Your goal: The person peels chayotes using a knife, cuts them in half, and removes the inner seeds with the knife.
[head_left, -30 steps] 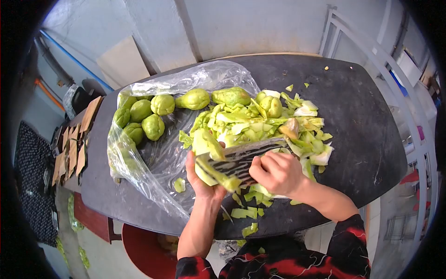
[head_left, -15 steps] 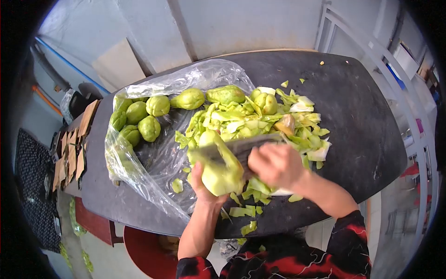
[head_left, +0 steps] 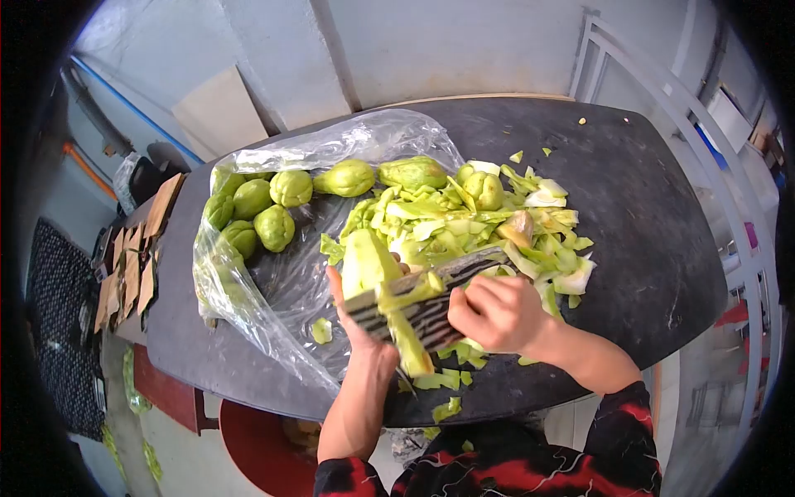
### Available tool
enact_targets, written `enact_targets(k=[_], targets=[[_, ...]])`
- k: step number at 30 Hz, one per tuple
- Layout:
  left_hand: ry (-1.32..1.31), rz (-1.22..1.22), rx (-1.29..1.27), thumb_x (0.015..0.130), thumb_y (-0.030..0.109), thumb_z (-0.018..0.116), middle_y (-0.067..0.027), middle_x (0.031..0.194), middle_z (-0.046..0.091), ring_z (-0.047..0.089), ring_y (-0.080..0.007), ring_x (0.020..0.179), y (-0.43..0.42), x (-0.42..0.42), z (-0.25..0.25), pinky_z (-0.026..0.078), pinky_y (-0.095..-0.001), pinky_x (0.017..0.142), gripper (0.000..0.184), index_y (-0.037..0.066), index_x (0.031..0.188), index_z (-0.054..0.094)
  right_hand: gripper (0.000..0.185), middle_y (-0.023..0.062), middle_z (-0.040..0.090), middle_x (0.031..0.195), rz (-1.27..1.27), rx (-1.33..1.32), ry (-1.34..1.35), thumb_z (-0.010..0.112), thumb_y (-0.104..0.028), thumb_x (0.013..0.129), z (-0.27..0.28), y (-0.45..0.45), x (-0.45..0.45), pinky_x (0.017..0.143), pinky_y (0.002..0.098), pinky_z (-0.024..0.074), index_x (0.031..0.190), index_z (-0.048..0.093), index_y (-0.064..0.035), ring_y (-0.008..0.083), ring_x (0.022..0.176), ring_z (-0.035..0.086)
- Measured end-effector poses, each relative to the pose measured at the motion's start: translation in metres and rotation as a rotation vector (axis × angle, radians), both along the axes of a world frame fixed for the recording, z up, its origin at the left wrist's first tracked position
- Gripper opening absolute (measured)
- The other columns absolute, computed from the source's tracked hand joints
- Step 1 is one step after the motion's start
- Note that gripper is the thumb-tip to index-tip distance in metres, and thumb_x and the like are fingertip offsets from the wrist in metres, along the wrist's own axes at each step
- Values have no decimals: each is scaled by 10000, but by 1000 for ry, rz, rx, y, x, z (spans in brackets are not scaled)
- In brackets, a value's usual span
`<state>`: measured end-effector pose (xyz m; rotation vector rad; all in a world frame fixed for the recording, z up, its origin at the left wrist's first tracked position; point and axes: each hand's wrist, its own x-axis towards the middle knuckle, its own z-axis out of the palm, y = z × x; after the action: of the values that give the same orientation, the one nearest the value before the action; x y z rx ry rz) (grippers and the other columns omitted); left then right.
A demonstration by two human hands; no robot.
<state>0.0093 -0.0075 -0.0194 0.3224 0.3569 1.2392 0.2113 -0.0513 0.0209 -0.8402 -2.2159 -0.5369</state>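
Observation:
A pale, partly peeled chayote [head_left: 364, 263] sits in my left hand [head_left: 361, 335], whose fingers wrap round it from below. My right hand [head_left: 498, 316] is closed in a fist round the handle of a broad knife [head_left: 437, 325]; the handle itself is hidden by the fingers. The wide blade lies across the near side of the chayote, with dark and light stripes on its face. A long strip of green peel [head_left: 406, 344] hangs over the blade. Behind both hands, a heap of peelings [head_left: 431, 224] lies on the table.
Several whole green chayotes [head_left: 274, 229] rest on a clear plastic bag [head_left: 273, 331] on the left of the dark table [head_left: 654, 248]. A red bin [head_left: 257, 451] stands below the front edge. A white metal railing [head_left: 662, 79] rises at the right.
The knife has come down the chayote towards me, its face now turned up, and the peel strip now hangs over it. The chayote is tilted more upright in my left hand.

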Motion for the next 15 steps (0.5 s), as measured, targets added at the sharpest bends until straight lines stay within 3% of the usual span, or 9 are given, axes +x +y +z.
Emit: enact_targets(k=[1,3,6,9,15], targets=[[-91,-37,-51,915,726,432,-138,1068,655,638,-281,930,6,1,-1,529,-417,839,765,58,1261,572,101,-3,461,630,16,36,-16,621,-84,723,-1,-2,-3,452,244,450,807,574,-53,126,557,532],[-168,-63,-96,914,721,440,-145,1052,653,638,-288,935,5,4,3,542,-409,835,765,56,1273,563,104,-5,450,628,15,93,-54,626,-80,716,-4,-3,-6,448,226,426,799,572,-51,120,549,506],[-149,-119,52,927,679,460,-157,1081,642,629,-290,981,-3,3,4,558,-409,835,741,37,1286,548,106,-4,442,625,27,103,-74,629,-74,713,-6,-4,-10,445,221,413,797,569,-50,120,546,494],[-157,-38,32,930,643,489,-172,1118,625,615,-290,1034,-6,7,1,571,-405,830,735,6,1295,529,99,-6,437,624,27,116,-86,628,-71,718,-7,-6,-13,445,224,414,794,566,-50,120,548,495],[-154,-119,101,858,542,600,-138,1161,622,610,-305,1052,-3,2,-5,570,-415,819,665,49,1299,535,86,-7,422,622,29,88,-110,622,-67,736,-5,-13,-18,438,224,412,795,562,-49,118,549,494]])
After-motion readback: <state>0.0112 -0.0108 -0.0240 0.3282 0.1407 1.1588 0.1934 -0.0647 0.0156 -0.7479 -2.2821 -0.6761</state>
